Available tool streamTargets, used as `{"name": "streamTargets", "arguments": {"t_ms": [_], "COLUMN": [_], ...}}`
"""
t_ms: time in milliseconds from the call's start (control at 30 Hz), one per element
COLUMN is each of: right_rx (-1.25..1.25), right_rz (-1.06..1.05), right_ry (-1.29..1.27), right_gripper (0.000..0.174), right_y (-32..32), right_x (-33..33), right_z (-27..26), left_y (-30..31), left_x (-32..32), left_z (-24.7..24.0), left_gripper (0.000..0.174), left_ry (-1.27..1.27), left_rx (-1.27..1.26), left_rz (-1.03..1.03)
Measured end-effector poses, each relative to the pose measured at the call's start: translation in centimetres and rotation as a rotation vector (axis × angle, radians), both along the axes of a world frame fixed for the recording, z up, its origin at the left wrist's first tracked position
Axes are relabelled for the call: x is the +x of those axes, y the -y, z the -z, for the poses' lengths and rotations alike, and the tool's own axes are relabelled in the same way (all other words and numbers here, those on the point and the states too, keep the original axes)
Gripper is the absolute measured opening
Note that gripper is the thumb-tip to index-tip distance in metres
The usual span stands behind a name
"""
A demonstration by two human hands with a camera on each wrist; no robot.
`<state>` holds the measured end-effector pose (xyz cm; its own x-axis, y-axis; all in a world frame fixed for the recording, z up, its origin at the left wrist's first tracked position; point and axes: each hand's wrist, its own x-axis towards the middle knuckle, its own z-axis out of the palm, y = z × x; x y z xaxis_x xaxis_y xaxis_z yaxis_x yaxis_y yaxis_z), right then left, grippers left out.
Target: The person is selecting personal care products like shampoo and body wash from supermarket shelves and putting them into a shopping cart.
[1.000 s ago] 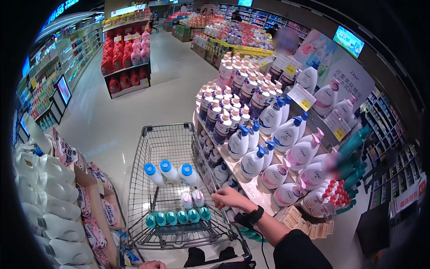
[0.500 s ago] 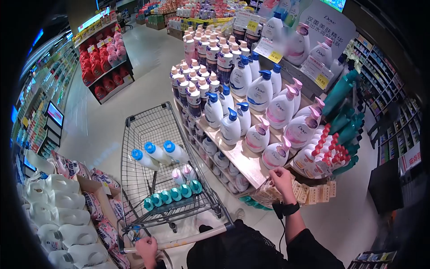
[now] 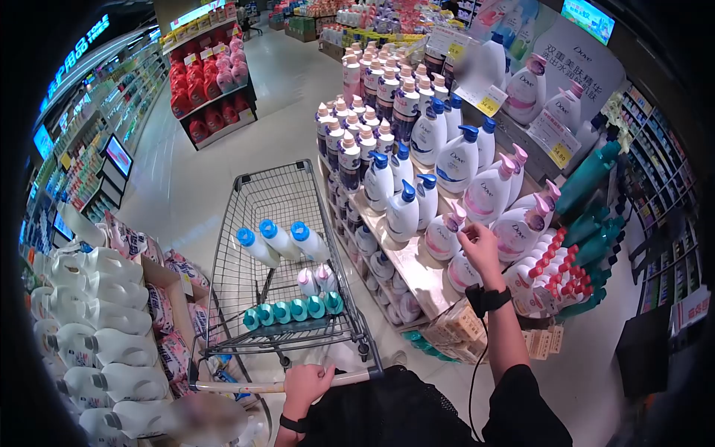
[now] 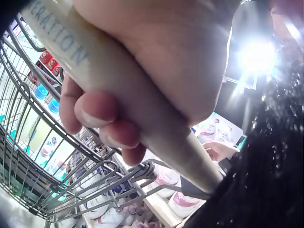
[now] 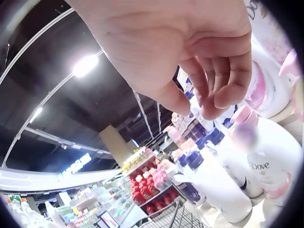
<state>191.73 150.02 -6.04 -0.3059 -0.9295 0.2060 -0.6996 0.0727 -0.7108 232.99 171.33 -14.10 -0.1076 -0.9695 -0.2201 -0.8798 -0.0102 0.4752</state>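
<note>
My left hand [image 3: 307, 385] grips the pale handle [image 4: 123, 90] of a shopping cart [image 3: 272, 170], its fingers curled round the bar. My right hand [image 3: 480, 252] is raised beside the pink-pump Dove bottles on the display at the right. Its fingers [image 5: 230, 92] are loosely bent, with nothing between them. Nearest to it stands a white Dove bottle [image 3: 441, 237] with a pink pump. White bottles with blue caps [image 3: 274, 238], two smaller white-and-pink bottles [image 3: 307, 281] and a row of teal-topped bottles [image 3: 298, 309] are in the cart.
Blue-pump Dove bottles [image 3: 402, 216] and rose-capped bottles [image 3: 349, 158] crowd the display's far side. Red-topped bottles [image 3: 555, 272] stand at its near right. Stacked white jugs [image 3: 123, 346] line the left. A shelf of red bottles [image 3: 195, 95] stands ahead beside the aisle floor.
My right hand has moved from over the cart's right side, past the display's near corner, to the pink-pump bottles. My left hand now sits farther right along the handle.
</note>
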Motion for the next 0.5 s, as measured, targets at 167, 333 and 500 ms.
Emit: {"name": "streamTargets", "arguments": {"t_ms": [167,333,500], "right_rx": [0.113,0.117,0.204], "right_rz": [-0.078,-0.111,-0.065], "right_ry": [-0.078,-0.173,-0.291], "right_gripper": [0.036,0.046,0.051], "right_y": [5.1,9.7,12.8], "right_x": [1.9,4.8,7.0], "right_z": [2.0,3.2,4.7], "left_y": [-1.0,-1.2,-0.8], "left_x": [0.2,0.4,0.7], "left_z": [0.3,0.6,0.4], "left_gripper": [0.042,0.037,0.038], "left_ry": [-0.009,-0.046,-0.071], "left_rx": [-0.110,-0.223,-0.209], "left_rz": [0.002,0.026,0.038]}}
